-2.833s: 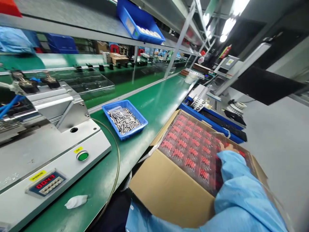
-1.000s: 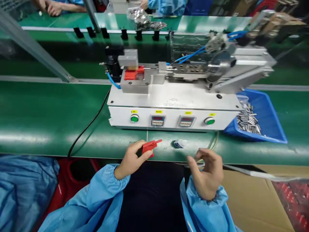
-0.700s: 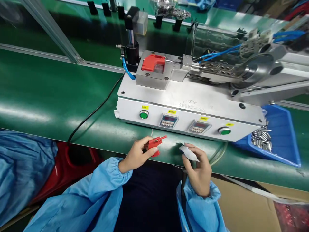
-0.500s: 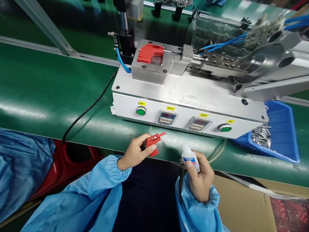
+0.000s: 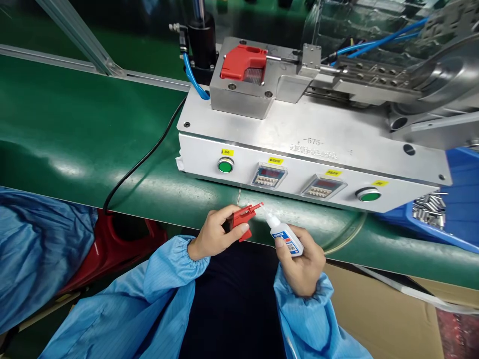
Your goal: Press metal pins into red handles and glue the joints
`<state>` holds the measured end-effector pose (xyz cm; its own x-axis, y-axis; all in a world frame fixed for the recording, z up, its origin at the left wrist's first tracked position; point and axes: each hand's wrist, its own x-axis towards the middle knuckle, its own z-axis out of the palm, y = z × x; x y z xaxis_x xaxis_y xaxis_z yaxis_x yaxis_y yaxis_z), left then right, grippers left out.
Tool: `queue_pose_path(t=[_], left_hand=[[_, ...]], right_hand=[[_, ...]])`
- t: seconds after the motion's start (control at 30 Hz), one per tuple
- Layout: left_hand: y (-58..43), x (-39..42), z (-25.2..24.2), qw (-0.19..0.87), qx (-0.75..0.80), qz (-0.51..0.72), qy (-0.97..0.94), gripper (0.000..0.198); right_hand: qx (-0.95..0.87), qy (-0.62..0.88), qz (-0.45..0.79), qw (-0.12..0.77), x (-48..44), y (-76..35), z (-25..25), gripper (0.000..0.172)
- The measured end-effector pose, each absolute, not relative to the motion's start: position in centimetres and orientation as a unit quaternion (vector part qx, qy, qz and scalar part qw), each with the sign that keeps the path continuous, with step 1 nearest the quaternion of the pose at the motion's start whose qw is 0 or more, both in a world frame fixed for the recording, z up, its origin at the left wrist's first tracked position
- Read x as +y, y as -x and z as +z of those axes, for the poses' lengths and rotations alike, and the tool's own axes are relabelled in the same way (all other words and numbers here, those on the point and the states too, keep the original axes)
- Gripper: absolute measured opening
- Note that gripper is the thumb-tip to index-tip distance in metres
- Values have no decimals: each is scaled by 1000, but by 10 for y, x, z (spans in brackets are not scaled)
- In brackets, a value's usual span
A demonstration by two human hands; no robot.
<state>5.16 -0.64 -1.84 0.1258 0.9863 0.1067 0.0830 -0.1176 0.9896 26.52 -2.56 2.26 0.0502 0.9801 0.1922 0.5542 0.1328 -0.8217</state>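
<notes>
Between the thumb and fingers of my left hand (image 5: 219, 233) is a red plastic part (image 5: 243, 219) with a thin prong pointing up and right. My right hand (image 5: 303, 259) is closed round a white glue bottle (image 5: 287, 238) with a blue and red label. The bottle tilts left, its pale nozzle close to the prong's tip; whether they touch I cannot tell. Behind both hands stands a white machine (image 5: 247, 137). Another red part (image 5: 243, 62) sits in the machine's metal block (image 5: 239, 103), with a metal rod meeting its right side.
Green buttons (image 5: 225, 165) and small displays line the machine's front. A blue bin (image 5: 460, 199) of metal pins (image 5: 429, 209) is at the right. A black cable (image 5: 144, 157) crosses the green table (image 5: 75, 134). At lower left is a red stool (image 5: 112, 254); a cardboard box (image 5: 381, 304) is at lower right.
The glue bottle has tipped left and its nozzle has come up near the red part's prong. My left hand keeps its hold. The view has shifted, moving the machine up and right.
</notes>
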Motion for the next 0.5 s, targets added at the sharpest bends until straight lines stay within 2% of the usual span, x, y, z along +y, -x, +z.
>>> queue_pose_path(t=[0.37, 0.5], left_hand=[[-51, -8, -19, 478, 458, 470, -584, 26], [-52, -7, -18, 466, 470, 463, -589, 29]], right_hand=[[-653, 583, 250, 414, -24, -265, 22, 15], [-650, 592, 254, 403, -24, -266, 21, 19]])
